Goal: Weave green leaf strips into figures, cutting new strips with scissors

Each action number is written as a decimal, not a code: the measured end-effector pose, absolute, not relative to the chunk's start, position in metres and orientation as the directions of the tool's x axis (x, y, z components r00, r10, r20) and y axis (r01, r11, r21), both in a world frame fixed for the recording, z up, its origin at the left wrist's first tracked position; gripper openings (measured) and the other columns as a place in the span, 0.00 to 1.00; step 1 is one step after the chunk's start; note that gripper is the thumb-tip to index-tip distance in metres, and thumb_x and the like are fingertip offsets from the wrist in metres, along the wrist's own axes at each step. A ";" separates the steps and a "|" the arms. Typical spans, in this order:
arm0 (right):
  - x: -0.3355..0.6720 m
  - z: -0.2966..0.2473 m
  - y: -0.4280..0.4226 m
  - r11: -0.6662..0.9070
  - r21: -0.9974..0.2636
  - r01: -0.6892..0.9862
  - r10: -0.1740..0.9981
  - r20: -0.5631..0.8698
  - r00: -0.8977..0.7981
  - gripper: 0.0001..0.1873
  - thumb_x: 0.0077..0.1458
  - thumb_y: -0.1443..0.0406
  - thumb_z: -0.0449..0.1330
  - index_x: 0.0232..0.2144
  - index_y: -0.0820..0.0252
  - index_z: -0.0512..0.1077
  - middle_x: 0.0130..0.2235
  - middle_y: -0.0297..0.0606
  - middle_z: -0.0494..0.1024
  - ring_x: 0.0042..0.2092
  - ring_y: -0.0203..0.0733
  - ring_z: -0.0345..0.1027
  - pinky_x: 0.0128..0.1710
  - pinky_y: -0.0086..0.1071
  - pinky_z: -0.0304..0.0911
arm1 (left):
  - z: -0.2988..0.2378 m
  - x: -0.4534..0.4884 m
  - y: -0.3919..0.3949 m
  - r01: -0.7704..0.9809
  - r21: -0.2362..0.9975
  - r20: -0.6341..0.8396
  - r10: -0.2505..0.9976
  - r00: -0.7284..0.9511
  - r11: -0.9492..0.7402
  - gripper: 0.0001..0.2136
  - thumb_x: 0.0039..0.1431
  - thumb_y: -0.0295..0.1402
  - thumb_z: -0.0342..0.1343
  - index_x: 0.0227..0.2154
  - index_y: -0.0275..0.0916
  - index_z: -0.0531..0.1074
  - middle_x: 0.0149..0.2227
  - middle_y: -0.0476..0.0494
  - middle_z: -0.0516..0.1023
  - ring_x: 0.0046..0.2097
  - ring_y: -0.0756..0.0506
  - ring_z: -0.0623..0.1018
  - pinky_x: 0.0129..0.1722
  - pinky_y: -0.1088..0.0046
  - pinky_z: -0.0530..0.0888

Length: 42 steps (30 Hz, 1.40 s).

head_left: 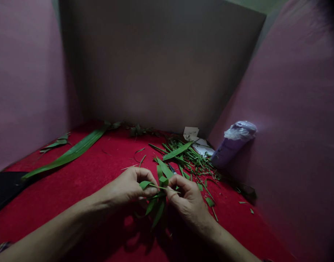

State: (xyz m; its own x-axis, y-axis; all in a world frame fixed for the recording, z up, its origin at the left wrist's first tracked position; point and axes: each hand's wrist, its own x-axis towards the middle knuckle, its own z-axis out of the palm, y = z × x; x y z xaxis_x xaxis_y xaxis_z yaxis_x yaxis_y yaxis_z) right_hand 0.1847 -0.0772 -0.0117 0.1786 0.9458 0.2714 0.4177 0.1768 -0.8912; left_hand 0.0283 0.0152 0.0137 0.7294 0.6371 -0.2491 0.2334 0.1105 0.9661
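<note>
My left hand (130, 187) and my right hand (189, 202) meet just above the red cloth (96, 182), low in the middle of the view. Both pinch a small folded piece of green leaf strips (156, 193), whose loose ends hang down between the hands. The fingers of each hand are closed on the strips. Right behind the hands, small scissors (172, 169) lie among leaf cuttings.
A heap of cut green leaf strips (191, 160) lies behind and to the right. A long whole leaf (71, 153) stretches across the left. A purple cylinder wrapped in plastic (232, 143) leans at the right wall. White paper (195, 140) lies at the back. A dark flat object (4, 187) sits at the left edge.
</note>
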 end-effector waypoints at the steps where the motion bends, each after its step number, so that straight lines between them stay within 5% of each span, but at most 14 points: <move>1: 0.185 -0.012 -0.077 0.170 -0.894 0.414 0.946 0.266 0.185 0.08 0.51 0.66 0.53 0.21 0.60 0.62 0.21 0.28 0.60 0.24 0.32 0.51 0.24 0.26 0.49 | 0.013 0.029 0.015 0.220 0.970 -0.233 0.638 0.733 0.102 0.14 0.39 0.39 0.65 0.23 0.35 0.70 0.17 0.54 0.66 0.20 0.54 0.64 0.22 0.77 0.61; 26: 0.182 -0.015 -0.077 0.125 -0.897 0.424 0.942 0.241 0.233 0.08 0.49 0.67 0.54 0.20 0.60 0.62 0.20 0.27 0.59 0.24 0.32 0.50 0.22 0.25 0.48 | 0.004 0.034 0.011 0.175 0.964 -0.265 0.656 0.706 0.202 0.18 0.35 0.43 0.66 0.23 0.37 0.66 0.14 0.56 0.65 0.14 0.55 0.63 0.14 0.80 0.60; 31: 0.183 -0.015 -0.077 0.121 -0.903 0.411 0.945 0.232 0.232 0.08 0.49 0.67 0.55 0.20 0.60 0.62 0.21 0.28 0.60 0.24 0.32 0.51 0.23 0.25 0.49 | 0.003 0.032 0.014 0.227 0.960 -0.280 0.648 0.708 0.166 0.14 0.42 0.40 0.63 0.25 0.37 0.67 0.13 0.56 0.65 0.15 0.54 0.66 0.17 0.79 0.62; 35: 0.184 -0.014 -0.076 0.099 -0.918 0.384 0.951 0.201 0.236 0.10 0.50 0.64 0.54 0.20 0.61 0.62 0.21 0.29 0.59 0.24 0.32 0.51 0.22 0.25 0.49 | 0.014 0.029 0.014 0.193 0.975 -0.216 0.627 0.749 0.106 0.12 0.43 0.34 0.63 0.32 0.37 0.69 0.28 0.48 0.74 0.26 0.50 0.74 0.26 0.74 0.69; 42: 0.186 -0.015 -0.075 0.103 -0.931 0.350 0.944 0.202 0.259 0.10 0.50 0.64 0.54 0.20 0.60 0.60 0.21 0.28 0.58 0.23 0.32 0.50 0.22 0.25 0.49 | 0.027 0.030 0.014 0.125 0.981 -0.192 0.744 0.639 0.146 0.26 0.37 0.34 0.64 0.42 0.35 0.65 0.47 0.35 0.69 0.45 0.39 0.73 0.39 0.67 0.71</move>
State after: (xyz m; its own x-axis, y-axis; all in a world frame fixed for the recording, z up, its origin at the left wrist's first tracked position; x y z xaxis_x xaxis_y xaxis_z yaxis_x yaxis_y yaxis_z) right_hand 0.1859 -0.0746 -0.0150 0.2588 0.9445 0.2024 0.3502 0.1035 -0.9310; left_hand 0.0296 0.0139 0.0271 0.6394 0.7445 -0.1923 0.1253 0.1459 0.9813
